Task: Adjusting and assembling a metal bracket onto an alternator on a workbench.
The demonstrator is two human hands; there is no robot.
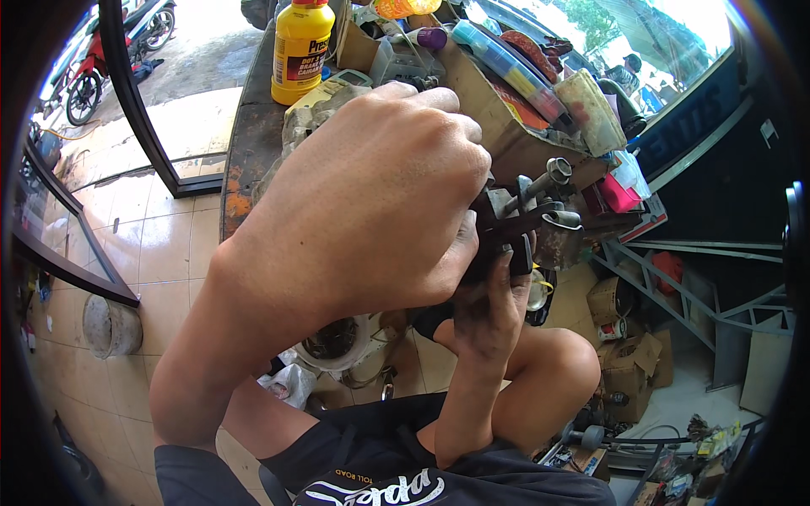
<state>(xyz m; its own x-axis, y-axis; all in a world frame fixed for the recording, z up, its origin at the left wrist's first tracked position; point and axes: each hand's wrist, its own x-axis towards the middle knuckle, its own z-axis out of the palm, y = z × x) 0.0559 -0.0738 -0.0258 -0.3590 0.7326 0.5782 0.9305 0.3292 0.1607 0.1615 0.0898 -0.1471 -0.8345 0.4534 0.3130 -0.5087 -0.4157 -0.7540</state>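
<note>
My left hand (371, 202) fills the middle, fingers curled, its knuckles hiding whatever they hold. Beside its thumb, my right hand (498, 312), smudged dark, grips a black metal part (506, 228) from below. A silver bolt (557, 171) sticks out at the top right of this part, with a bent metal piece (561, 236) alongside. Behind my left hand, a greyish crumpled item (308, 114) is partly visible.
A worn bench (240, 169) holds a yellow bottle (297, 51) and a cardboard box (531, 135) of supplies. Below are a bucket (112, 327), a bowl (333, 346) and cartons (629, 384). A metal rack (700, 304) stands right; motorbikes (84, 88) and a person (624, 76) are outside.
</note>
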